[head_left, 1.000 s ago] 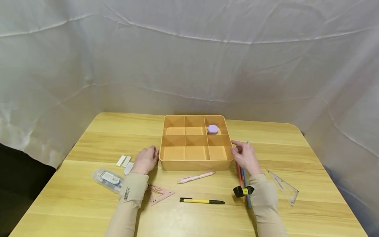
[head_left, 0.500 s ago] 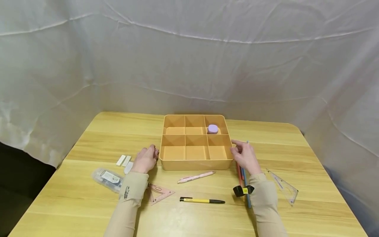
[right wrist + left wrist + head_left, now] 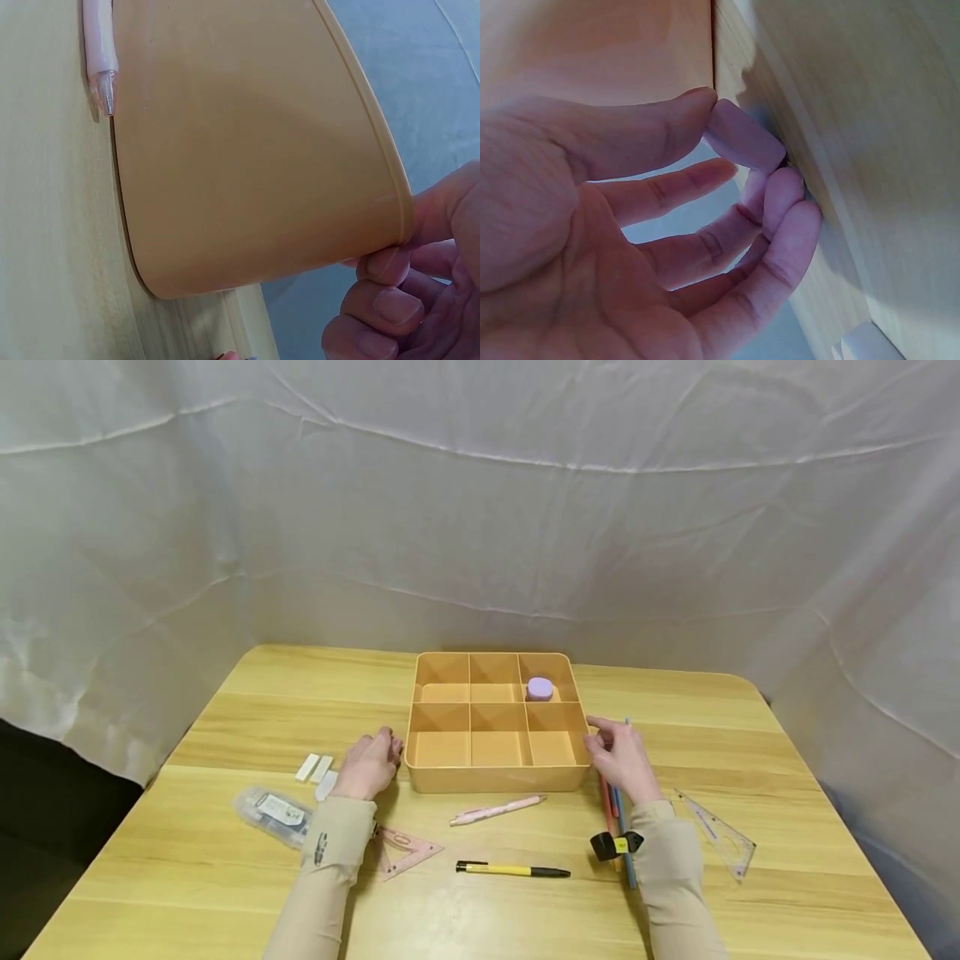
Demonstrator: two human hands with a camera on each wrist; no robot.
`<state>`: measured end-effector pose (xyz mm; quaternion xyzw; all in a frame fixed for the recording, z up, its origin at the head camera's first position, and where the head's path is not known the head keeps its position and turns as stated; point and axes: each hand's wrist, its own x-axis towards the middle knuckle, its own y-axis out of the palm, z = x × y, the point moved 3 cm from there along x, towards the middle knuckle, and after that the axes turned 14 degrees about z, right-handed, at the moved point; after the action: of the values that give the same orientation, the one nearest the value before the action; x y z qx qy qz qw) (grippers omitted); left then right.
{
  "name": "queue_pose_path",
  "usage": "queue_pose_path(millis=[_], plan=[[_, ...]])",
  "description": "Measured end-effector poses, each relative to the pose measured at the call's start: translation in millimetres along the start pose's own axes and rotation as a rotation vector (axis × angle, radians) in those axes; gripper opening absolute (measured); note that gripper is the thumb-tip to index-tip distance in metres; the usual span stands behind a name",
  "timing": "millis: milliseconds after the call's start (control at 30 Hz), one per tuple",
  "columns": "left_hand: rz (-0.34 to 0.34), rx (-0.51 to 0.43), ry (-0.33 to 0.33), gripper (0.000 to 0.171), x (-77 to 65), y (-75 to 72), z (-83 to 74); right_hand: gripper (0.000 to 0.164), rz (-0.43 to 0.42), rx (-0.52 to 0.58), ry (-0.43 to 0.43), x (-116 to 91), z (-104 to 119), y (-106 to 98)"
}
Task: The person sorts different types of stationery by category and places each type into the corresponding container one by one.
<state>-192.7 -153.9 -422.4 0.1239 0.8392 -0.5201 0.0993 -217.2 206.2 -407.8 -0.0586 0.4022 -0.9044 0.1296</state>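
An orange storage box (image 3: pixel 465 778) with several compartments stands mid-table. Its back right compartment holds a small lavender item (image 3: pixel 539 689) with rounded corners. At the box's front right corner, my right hand (image 3: pixel 624 762) grips the rim; in the right wrist view the thumb and curled fingers (image 3: pixel 386 304) meet at that corner. To the left of the box, my left hand (image 3: pixel 367 766) is low over the table. In the left wrist view its thumb (image 3: pixel 694 124) and bent fingers close around a small pale eraser (image 3: pixel 744 136), partly hidden behind the fingertips.
White erasers (image 3: pixel 307 767) and a clear case (image 3: pixel 273 814) lie left. A pink set square (image 3: pixel 408 853), pink pen (image 3: pixel 497 810) and yellow-black pen (image 3: pixel 513 869) lie in front. Pencils (image 3: pixel 606 802) and a clear set square (image 3: pixel 722 837) lie right. A pale curtain (image 3: pixel 480 527) hangs behind.
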Motion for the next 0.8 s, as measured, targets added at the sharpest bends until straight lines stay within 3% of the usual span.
queue_pose_path(millis=[300, 533, 700, 800], plan=[[-0.056, -0.073, 0.003, 0.018, -4.6, -0.2, 2.1, 0.039, 0.012, -0.002, 0.005, 1, -1, 1], [-0.272, -0.099, 0.082, 0.024, -12.5, -18.2, -2.1, 0.038, 0.009, -0.005, 0.011, -2, 0, 2], [-0.334, -0.102, 0.111, 0.031, -15.0, -29.9, -10.2, 0.04, 0.015, 0.0, 0.02, -1, 2, 5], [-0.377, -0.097, 0.17, 0.032, -12.7, -35.1, -16.9, 0.04, 0.009, 0.007, 0.019, -1, 3, 6]])
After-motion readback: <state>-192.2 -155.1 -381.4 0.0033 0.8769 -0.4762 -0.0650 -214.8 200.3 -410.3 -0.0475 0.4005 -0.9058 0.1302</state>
